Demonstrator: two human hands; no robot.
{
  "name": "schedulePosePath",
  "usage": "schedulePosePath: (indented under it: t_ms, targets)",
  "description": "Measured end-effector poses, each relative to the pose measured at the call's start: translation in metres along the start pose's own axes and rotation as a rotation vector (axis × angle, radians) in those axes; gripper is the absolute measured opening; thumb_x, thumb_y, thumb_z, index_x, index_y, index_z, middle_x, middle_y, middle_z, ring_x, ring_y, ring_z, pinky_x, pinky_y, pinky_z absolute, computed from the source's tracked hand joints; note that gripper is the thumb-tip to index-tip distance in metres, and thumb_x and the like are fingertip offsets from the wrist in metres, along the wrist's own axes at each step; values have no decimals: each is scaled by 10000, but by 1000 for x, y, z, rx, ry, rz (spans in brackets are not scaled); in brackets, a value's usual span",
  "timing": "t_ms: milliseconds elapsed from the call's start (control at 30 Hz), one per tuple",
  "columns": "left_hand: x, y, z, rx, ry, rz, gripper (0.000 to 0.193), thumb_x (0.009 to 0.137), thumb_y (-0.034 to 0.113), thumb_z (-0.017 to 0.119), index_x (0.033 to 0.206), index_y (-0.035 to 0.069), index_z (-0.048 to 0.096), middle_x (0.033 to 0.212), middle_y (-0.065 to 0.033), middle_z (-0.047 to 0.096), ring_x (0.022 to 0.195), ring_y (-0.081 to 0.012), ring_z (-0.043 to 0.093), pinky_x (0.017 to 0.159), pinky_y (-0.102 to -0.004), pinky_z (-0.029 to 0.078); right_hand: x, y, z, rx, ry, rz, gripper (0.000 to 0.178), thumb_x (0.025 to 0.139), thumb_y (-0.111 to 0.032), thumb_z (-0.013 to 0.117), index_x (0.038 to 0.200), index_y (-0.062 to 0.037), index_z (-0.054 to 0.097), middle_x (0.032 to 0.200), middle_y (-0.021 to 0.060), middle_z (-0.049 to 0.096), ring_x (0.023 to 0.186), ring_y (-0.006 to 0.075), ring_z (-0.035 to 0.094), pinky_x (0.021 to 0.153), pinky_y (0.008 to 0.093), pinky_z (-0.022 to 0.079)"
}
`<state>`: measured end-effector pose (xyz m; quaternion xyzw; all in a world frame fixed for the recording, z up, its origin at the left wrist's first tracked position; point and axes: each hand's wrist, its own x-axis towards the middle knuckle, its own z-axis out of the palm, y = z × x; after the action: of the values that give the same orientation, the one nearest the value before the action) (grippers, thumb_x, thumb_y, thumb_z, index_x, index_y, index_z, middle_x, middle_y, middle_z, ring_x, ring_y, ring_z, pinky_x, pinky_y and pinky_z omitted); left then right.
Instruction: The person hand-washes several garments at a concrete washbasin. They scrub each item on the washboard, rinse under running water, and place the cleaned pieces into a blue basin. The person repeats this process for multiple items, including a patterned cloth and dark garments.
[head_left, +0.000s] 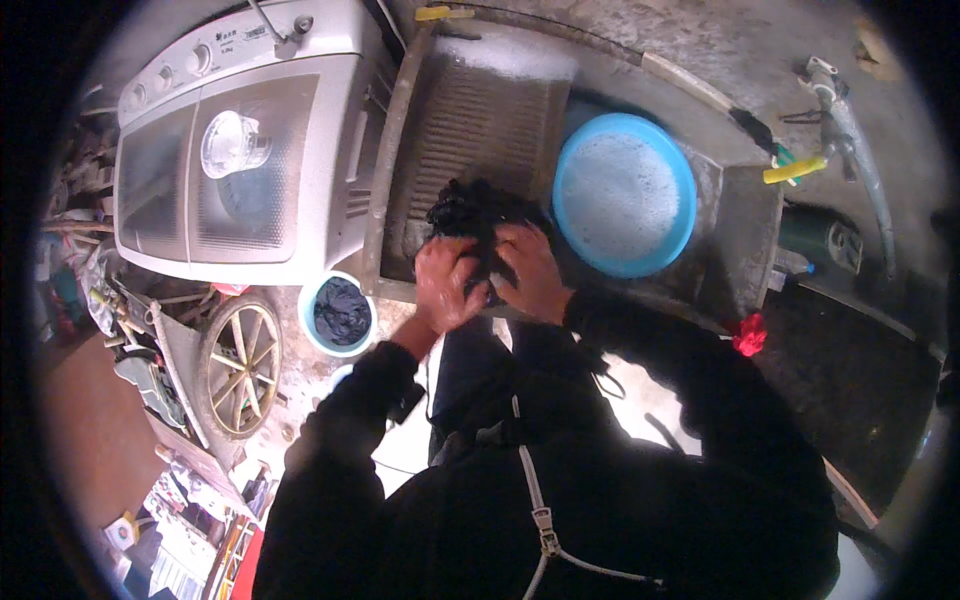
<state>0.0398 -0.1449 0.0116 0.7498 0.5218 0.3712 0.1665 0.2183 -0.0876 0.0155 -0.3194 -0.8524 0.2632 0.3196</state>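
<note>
A bunched black cloth (pixel 480 203), apparently a wet garment, lies at the near end of the ridged stone washboard (pixel 475 125). My left hand (pixel 445 282) is closed on its near left part, fingers curled. Beside it, my right hand (pixel 533 268) grips the same cloth from the right, the two hands almost touching. Folds of the cloth between and under my fingers are partly hidden. Just right of the washboard, a round blue basin (pixel 690 215) of foamy water stands in the sink. White suds (pixel 515 55) lie along the washboard's far end.
To the left is a white twin-tub washing machine (pixel 330 90) with a clear plastic tub (pixel 235 145) on its lid. Below it, a pale bucket (pixel 307 335) holds dark cloth. A spoked wheel (pixel 242 367) stands further left. A tap (pixel 825 85) with a hose rises at the right.
</note>
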Motion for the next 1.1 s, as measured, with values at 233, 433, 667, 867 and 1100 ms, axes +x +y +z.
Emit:
schedulePosePath:
  t_ms: [233, 433, 667, 867, 1100]
  targets:
    - [82, -113, 50, 416, -56, -494, 394, 925, 351, 470, 1178, 64, 562, 1182, -188, 580, 1117, -374, 531, 960, -478, 397, 82, 107, 50, -358, 201, 164, 315, 855, -308, 570, 1032, -53, 621, 999, 232, 611, 909, 409, 582, 808, 491, 461]
    - [31, -57, 45, 339, 3, -673, 414, 941, 457, 436, 1135, 131, 603, 1381, -124, 464, 1297, -389, 366, 1052, -546, 282, 47, 36, 11, -137, -235, 318, 338, 863, -356, 586, 1037, -66, 596, 1294, 264, 472, 1159, 424, 479, 942, 525, 403]
    - [-13, 35, 29, 143, 139, -476, 152, 868, 216, 537, 960, 106, 587, 1130, -77, 590, 1207, -316, 432, 1059, -527, 224, -28, -20, 3, -23, -72, 223, 279, 785, -242, 659, 981, -71, 558, 1267, 214, 500, 1162, 376, 476, 944, 524, 362]
    - [10, -5, 36, 179, 25, -429, 152, 856, 186, 500, 936, 79, 574, 959, -105, 599, 1063, -321, 497, 968, -493, 304, -10, 23, 23, 9, -27, 202, 283, 733, -188, 632, 981, -76, 554, 1107, 152, 572, 1038, 352, 531, 927, 477, 373]
    - [36, -22, 34, 130, -132, -533, 153, 860, 201, 485, 930, 94, 570, 922, -110, 607, 962, -314, 539, 878, -476, 363, 23, 43, 20, 105, -93, 253, 130, 782, -175, 556, 877, -87, 545, 859, 103, 563, 857, 328, 531, 758, 447, 371]
